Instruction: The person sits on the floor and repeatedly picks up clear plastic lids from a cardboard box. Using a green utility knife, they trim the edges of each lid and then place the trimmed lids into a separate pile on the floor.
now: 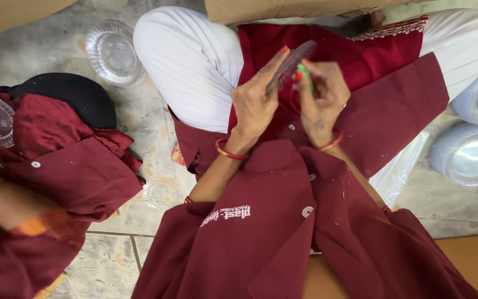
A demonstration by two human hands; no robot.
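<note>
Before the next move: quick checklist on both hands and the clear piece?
1. Left hand on the clear plastic piece: ok, fingers along its edge.
2. Right hand on the small green tool: ok, pinched.
3. Tool tip meets the piece: cannot tell, fingers hide it.
4. Piece whole: cannot tell, seen edge-on.
5. Spare clear plate on the floor, apart from both hands: ok.

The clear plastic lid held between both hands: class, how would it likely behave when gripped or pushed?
The clear plastic lid looks thin, so probably light and somewhat bendy. Left hand and right hand pinch it at its edges; its glossy surface may be slippery.
</note>
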